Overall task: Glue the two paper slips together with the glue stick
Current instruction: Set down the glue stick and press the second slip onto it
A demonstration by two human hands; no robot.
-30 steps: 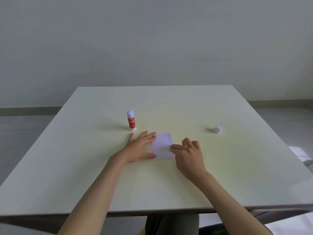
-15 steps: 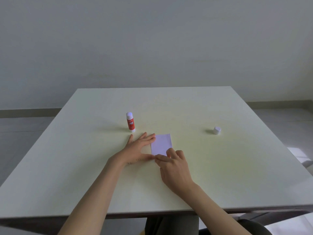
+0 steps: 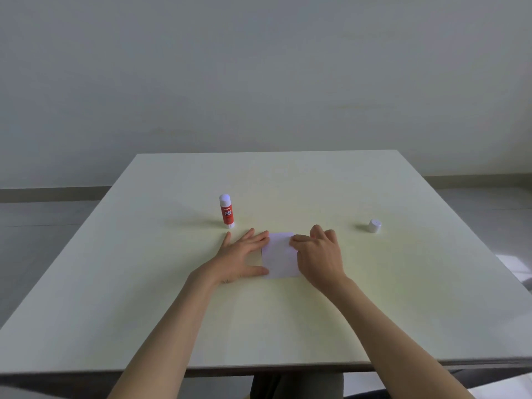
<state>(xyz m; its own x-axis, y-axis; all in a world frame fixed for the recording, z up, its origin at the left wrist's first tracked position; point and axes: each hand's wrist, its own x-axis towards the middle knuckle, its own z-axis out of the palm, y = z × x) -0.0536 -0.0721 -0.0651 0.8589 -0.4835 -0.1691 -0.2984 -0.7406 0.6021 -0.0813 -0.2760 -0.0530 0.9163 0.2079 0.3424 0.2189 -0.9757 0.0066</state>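
A white paper slip (image 3: pixel 278 256) lies flat near the middle of the table; I see only one sheet, so a second slip may lie hidden beneath it. My left hand (image 3: pixel 243 259) rests flat with fingers spread, touching the paper's left edge. My right hand (image 3: pixel 318 256) has curled fingers pressing down on the paper's upper right part. A red glue stick (image 3: pixel 226 211) stands upright just behind my left hand, uncapped. Its white cap (image 3: pixel 374 226) sits apart at the right.
The pale table (image 3: pixel 288 318) ends at a front edge close to me. A grey wall stands behind the table, with floor on both sides.
My right hand has slid from the paper's near left corner up and right to its far right part. My left hand has stayed in place.
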